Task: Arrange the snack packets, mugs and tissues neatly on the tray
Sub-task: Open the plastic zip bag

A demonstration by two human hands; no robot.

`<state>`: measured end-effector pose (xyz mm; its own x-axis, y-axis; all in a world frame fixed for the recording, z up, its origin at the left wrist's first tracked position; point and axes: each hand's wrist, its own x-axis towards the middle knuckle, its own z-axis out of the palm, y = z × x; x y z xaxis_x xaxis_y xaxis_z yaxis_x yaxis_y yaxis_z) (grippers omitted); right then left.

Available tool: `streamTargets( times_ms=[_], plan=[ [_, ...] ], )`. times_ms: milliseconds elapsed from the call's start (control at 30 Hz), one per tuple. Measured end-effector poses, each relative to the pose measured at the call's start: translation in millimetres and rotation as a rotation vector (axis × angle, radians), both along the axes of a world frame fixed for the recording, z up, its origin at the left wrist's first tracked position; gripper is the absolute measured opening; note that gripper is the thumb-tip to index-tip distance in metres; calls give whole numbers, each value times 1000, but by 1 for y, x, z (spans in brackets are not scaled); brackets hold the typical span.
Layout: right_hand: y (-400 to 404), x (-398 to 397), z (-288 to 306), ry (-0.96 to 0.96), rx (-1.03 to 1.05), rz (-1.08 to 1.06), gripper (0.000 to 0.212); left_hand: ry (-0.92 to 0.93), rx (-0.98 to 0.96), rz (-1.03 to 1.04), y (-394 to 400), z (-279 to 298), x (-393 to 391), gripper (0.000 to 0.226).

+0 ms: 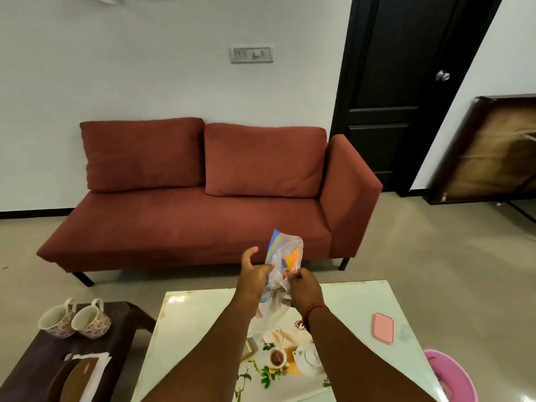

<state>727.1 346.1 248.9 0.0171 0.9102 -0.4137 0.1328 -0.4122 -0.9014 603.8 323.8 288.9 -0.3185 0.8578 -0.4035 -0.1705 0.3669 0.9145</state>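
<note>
Both hands grip a clear crinkled plastic bag of colourful snack packets (282, 262) at frame centre: left hand (253, 274) loosely clasping, right hand (304, 285) pinching; two floral ceramic mugs (75, 319) sit lower left.

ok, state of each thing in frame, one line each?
plastic bag: held up above the table, both hands on it
left hand: gripping the bag
right hand: pinching the bag's edge
two mugs: tipped on their sides, on the dark side table
door: shut
pink case: lying flat on the white table
</note>
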Motion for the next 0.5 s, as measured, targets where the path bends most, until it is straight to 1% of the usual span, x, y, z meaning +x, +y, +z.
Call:
streamTargets(
  times_ms=[67,133,167,267,333,433,500],
  plan=[
    [0,-5,-2,-26,20,58,24,-138,-92,30,7,-4,-11,38],
    [1,-10,-5,-71,44,105,27,-207,-213,-2,11,-8,-23,44],
    [1,-13,-6,-91,50,118,28,-205,-259,-16,11,-10,-29,45],
    [-3,-25,-14,-147,76,138,31,-133,-351,-45,10,-23,-48,38],
    [-7,-31,-22,-169,100,149,32,-162,-361,-68,7,-28,-57,33],
    [-9,-35,-25,-218,146,195,33,-141,-403,-148,5,-31,-64,26],
    [-5,-34,-23,-251,164,228,31,-163,-435,-194,5,-30,-64,27]
  ],
)
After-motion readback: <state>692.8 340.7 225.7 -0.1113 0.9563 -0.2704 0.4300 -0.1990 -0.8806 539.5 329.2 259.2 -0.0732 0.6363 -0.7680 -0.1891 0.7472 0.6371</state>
